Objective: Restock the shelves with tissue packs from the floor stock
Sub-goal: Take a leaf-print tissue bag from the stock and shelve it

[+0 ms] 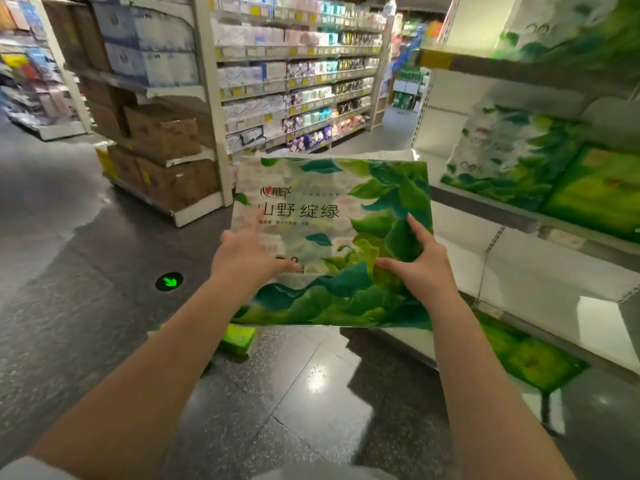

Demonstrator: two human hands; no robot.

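A large tissue pack (332, 209) with green leaf print and dark lettering is held up in front of me, its printed face toward the camera. My left hand (244, 258) presses on its lower left part with fingers spread. My right hand (420, 265) grips its lower right part. To the right stands the white shelf unit (540, 278). Similar green packs (512, 157) sit on its middle shelf. More green packs (533, 362) lie at its bottom level. A small green pack (239, 336) lies on the floor under the held pack.
Dark glossy floor (104, 341) with a lit green arrow marker (169, 282). A rack with brown cartons (162, 133) stands at the left. Long shelves of packaged goods (298, 81) line the far aisle. The upper right shelf (519, 69) holds another green pack.
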